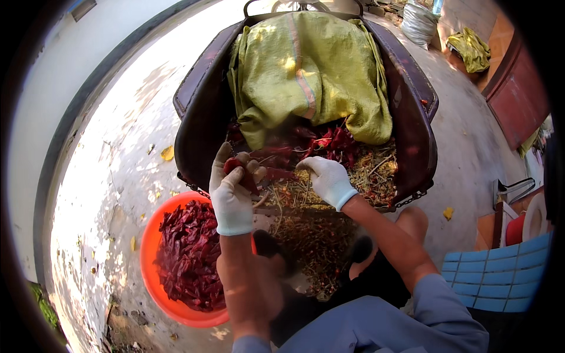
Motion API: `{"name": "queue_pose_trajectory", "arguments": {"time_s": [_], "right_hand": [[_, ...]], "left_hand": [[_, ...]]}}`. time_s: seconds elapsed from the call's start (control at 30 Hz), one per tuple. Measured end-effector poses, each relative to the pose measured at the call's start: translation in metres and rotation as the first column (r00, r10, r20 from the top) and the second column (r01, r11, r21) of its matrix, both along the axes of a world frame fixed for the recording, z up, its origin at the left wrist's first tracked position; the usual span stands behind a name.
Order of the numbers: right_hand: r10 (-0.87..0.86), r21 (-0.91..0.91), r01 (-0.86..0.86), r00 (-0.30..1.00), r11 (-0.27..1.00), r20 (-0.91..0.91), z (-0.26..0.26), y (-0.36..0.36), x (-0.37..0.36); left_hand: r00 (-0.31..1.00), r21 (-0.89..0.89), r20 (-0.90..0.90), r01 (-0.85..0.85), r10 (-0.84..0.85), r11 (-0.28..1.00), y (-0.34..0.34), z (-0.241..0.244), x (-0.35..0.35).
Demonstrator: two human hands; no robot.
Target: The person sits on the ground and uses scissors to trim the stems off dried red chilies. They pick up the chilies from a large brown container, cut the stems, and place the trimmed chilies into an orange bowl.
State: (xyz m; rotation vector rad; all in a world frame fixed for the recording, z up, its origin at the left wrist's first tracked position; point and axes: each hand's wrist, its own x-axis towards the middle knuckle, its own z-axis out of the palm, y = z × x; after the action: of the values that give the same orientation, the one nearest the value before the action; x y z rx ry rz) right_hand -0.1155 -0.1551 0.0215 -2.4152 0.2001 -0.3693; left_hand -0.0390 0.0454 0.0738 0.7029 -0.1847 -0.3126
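My left hand point(233, 189), in a white glove with soiled fingertips, holds a dried red chili pepper point(247, 176) above the near left corner of a dark metal cart bed point(194, 145). To its right, my right hand point(329, 180), gloved too, hovers over the bed's near edge with its fingers bent; whether anything is between the fingertips cannot be told. Dried red chilies point(337, 143) lie in the bed under a yellow-green woven sack point(309, 75), beside a layer of seeds and stems point(375, 174). An orange plastic basin point(152, 273) full of dark red chilies point(190, 256) stands below my left hand, partly behind my forearm.
Stems and debris point(318, 247) lie on the ground between my feet. Chains point(410, 200) hang at the bed's near corners. A blue tiled surface point(499, 273) is at the lower right. A white sack point(419, 24) and another yellow-green sack point(470, 48) stand at the upper right.
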Motion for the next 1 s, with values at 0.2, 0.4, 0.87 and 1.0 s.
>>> {"name": "queue_pose_trajectory", "arguments": {"time_s": [0.2,0.4,0.87,1.0], "right_hand": [[0.009,-0.359,-0.069,0.986,0.931,-0.166,-0.015,0.035,0.048],[-0.032,-0.228,0.011,0.995,0.974,-0.091,-0.025,0.03,0.059],[0.154,0.377,-0.172,0.985,0.91,0.08,0.03,0.018,-0.011],[0.03,0.213,-0.078,0.975,0.974,0.222,0.036,0.017,-0.019]], "left_hand": [[0.992,-0.026,-0.121,0.038,-0.041,0.999,0.009,-0.022,0.015],[0.983,0.205,-0.126,-0.11,0.137,0.973,0.006,-0.008,0.007],[0.778,0.732,0.581,-0.374,-0.237,0.569,-0.028,-0.02,-0.017],[0.613,0.663,0.744,-0.63,-0.265,0.405,-0.029,-0.015,-0.025]]}}
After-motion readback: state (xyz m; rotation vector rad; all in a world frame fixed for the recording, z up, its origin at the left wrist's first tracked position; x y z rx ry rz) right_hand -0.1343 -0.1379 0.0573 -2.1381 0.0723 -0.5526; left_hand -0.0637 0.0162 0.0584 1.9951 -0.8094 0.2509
